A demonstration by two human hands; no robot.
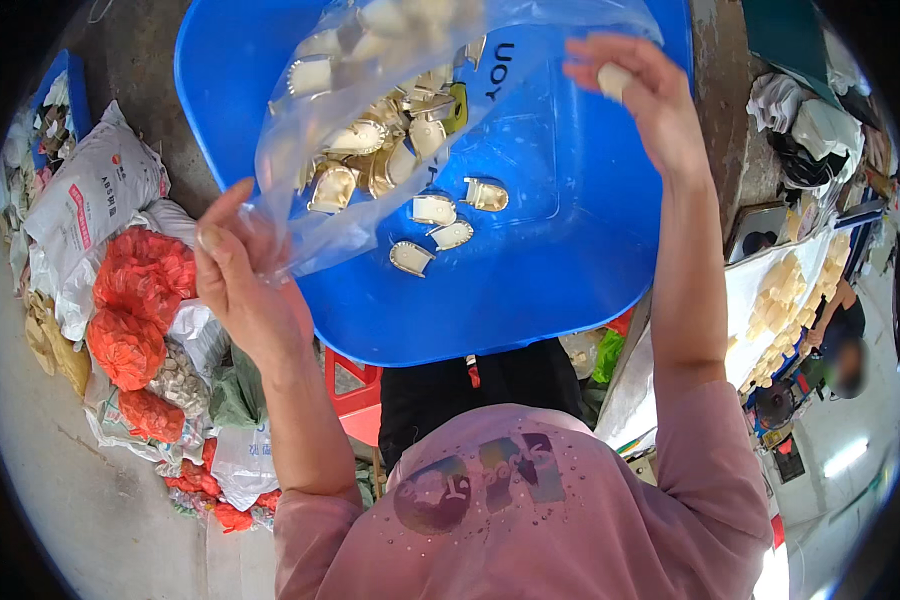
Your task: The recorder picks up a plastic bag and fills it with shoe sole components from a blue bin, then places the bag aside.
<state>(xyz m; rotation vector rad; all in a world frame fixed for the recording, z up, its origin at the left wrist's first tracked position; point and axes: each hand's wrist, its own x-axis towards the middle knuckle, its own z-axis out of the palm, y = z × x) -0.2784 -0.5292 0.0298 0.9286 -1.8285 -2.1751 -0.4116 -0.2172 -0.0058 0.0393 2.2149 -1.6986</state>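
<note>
My left hand point(238, 270) pinches the lower corner of a clear plastic bag point(370, 130) full of small cream-coloured plastic parts. My right hand point(638, 92) is raised at the bag's upper right edge and grips it. The bag hangs tilted over a large blue plastic tub point(570, 270). Three or so loose cream parts point(442, 222) lie on the tub's bottom, just under the bag's mouth. More parts are still inside the bag.
Red mesh sacks point(135, 300) and white sacks point(90, 195) are heaped on the floor at the left. A red stool point(355, 395) stands below the tub. On the right a table point(760, 290) carries rows of cream parts, with a person point(840, 340) beside it.
</note>
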